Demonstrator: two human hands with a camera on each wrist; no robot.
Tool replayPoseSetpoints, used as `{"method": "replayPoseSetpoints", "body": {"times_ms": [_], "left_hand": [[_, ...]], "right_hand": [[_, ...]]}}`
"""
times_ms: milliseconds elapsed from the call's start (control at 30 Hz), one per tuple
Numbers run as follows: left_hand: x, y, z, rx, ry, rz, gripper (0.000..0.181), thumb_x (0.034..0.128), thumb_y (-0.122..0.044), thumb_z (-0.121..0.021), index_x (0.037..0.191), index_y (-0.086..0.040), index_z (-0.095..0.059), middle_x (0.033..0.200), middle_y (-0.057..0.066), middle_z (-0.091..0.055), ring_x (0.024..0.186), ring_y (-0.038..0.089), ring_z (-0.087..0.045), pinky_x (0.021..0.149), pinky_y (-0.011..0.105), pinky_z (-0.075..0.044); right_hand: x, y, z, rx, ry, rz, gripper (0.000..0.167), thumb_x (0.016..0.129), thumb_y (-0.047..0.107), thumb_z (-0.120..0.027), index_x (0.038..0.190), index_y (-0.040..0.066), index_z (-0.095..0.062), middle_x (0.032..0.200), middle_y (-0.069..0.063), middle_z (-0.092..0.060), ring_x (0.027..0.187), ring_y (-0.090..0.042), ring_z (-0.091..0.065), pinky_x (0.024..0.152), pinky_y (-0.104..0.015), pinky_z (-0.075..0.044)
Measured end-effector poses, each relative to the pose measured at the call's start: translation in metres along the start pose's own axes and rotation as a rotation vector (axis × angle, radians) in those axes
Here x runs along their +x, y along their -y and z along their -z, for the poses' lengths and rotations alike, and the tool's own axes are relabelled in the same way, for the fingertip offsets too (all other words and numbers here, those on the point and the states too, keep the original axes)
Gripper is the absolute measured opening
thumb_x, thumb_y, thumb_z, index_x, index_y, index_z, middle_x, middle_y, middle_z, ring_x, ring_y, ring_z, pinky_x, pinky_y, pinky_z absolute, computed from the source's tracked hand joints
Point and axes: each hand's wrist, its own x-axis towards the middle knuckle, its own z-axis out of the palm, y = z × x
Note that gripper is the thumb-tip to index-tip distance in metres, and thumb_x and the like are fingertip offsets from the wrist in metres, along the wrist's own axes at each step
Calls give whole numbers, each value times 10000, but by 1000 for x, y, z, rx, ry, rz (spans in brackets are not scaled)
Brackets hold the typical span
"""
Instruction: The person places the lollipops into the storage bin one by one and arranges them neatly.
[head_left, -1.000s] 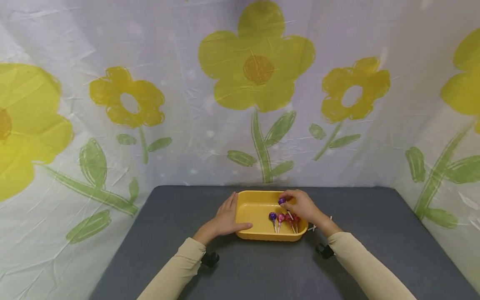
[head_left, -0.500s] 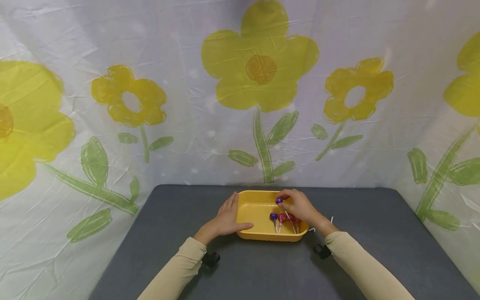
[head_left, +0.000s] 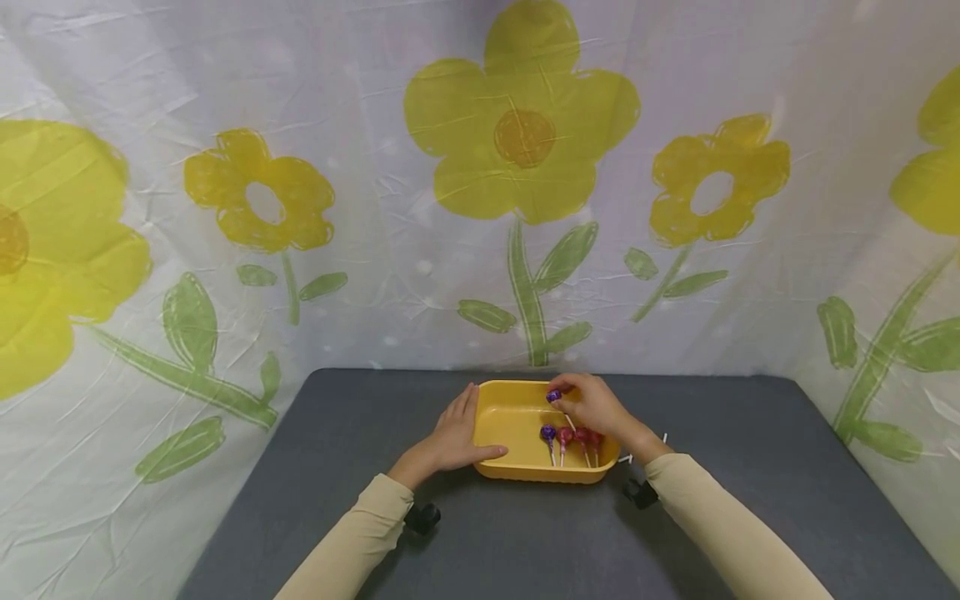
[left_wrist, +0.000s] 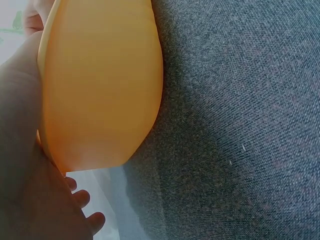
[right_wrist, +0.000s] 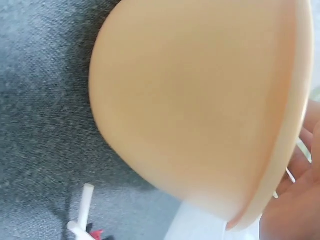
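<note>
purple lollipop (head_left: pixel 553 396) in right hand (head_left: pixel 594 408), over tray (head_left: pixel 497 427) (left hand (head_left: pixel 452 439) touching)

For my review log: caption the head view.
Right hand pinches a round purple-wrapped lollipop over a yellow oblong plastic tray; left hand rests against its side.

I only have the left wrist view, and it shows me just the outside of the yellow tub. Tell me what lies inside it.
Observer: From the head view, a purple lollipop and several pinkish-red lollipops lie toward the right end of the yellow tub.

Operator: Now report what the right hand holds.

Observer: The right hand pinches a second purple lollipop, raised above the ones in the tub.

Operator: Check the outside of the tub, on the right, and report.

Observer: The right wrist view shows white sticks on the grey table beside the tub there.
</note>
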Motion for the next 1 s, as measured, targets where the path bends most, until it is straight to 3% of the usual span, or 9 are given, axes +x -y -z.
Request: {"method": "replayPoseSetpoints", "body": {"times_ms": [1000], "left_hand": [[3, 1, -2, 2, 4, 5, 1161, 835, -601, -677, 1586, -8, -20, 1672, 184, -44, 1521, 428, -151, 1203, 601, -208]], "right_hand": [[14, 13, -7, 48, -21, 20, 238, 912, 146, -710, 1142, 87, -704, 1079, -50, -713, 1042, -265, -649, 900, -460, -526]]}}
